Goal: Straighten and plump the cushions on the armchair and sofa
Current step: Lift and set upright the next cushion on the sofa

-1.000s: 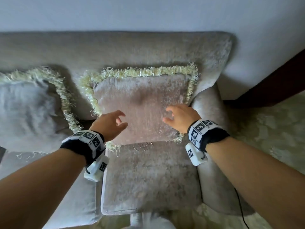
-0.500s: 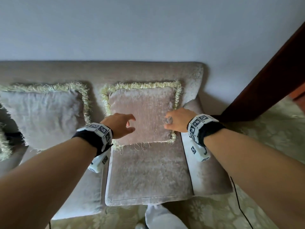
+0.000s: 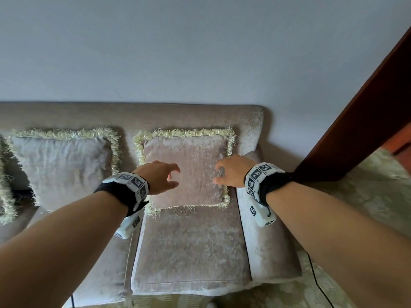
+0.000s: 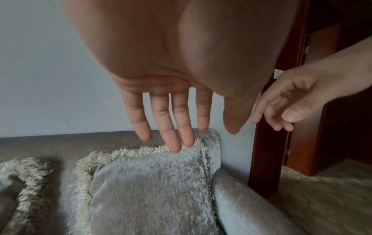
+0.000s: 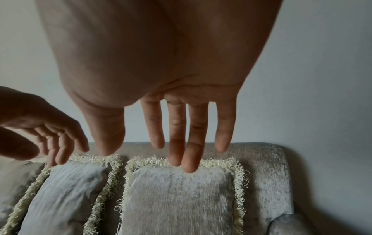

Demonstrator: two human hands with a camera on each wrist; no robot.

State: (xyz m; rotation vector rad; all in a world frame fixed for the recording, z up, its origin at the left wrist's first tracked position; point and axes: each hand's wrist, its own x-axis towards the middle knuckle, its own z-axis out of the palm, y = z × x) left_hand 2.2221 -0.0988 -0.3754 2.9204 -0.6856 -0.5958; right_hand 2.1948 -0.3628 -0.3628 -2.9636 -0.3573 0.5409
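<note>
A square beige cushion [image 3: 191, 167] with cream fringe leans upright against the sofa back [image 3: 133, 116] at the sofa's right end. My left hand [image 3: 164, 177] hovers in front of its left half, fingers loosely spread and holding nothing. My right hand [image 3: 226, 174] hovers at its right half, also empty. In the left wrist view the cushion [image 4: 149, 190] lies below the straight fingers [image 4: 173, 120]. The right wrist view shows the cushion [image 5: 177, 198] under extended fingers [image 5: 191, 139]. I cannot tell whether either hand touches it.
A second fringed cushion [image 3: 60, 165] leans to the left, and another's fringe [image 3: 4, 196] shows at the far left edge. The sofa's right armrest [image 3: 266, 241] lies under my right wrist. A dark wooden door frame [image 3: 360, 121] stands to the right, over patterned floor [image 3: 367, 207].
The view has pulled back and up from the sofa, showing more wall and the left cushion. Both hands stay in front of the right cushion, fingers loose.
</note>
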